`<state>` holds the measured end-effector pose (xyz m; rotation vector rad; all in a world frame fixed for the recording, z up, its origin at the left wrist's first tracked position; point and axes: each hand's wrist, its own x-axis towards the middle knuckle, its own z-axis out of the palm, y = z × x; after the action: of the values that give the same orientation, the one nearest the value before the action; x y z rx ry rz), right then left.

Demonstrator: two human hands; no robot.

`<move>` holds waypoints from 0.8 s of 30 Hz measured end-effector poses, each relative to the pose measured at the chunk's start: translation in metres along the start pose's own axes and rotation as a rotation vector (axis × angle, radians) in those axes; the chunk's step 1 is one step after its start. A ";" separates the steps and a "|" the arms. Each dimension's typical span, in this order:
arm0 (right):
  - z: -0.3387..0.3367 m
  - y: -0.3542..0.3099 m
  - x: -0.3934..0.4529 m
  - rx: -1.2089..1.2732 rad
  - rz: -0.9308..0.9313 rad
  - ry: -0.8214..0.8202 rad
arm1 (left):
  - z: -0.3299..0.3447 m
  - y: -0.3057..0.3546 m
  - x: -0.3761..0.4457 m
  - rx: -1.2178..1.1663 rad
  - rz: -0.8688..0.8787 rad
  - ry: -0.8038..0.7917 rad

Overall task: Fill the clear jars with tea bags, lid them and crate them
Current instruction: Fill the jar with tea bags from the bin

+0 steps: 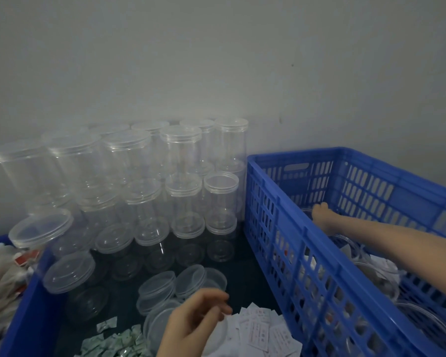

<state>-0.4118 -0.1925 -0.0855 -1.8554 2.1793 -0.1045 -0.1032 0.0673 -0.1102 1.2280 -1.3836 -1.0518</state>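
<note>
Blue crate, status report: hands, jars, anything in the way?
Right hand reaching down inside blue crate, grip hidden. Left hand loosely curled over loose lids, holding nothing. Empty jars stacked behind. Nothing blocking.

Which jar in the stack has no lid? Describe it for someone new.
Start at the blue crate on the right. The clear jar right beside its left wall, in the lower front row of the stack, is the one. Its neighbours wear flat lids; this one shows an open threaded rim.

Single head-worn camera is looking forward and down, close over the dark table (242, 269), facing the grey wall (216, 60); no second view.
</note>
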 end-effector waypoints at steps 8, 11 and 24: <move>-0.008 0.004 -0.008 -0.122 -0.068 -0.156 | -0.003 0.028 0.023 -0.037 0.120 0.089; -0.013 0.004 -0.007 -0.187 -0.075 -0.204 | -0.005 0.032 0.027 -0.027 0.128 0.084; -0.040 -0.020 -0.024 -0.647 -0.145 -0.221 | -0.010 0.055 0.027 -0.014 0.136 0.134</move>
<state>-0.3996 -0.1780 -0.0383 -2.2045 2.0620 0.8289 -0.1021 0.0465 -0.0518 1.1556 -1.3340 -0.8682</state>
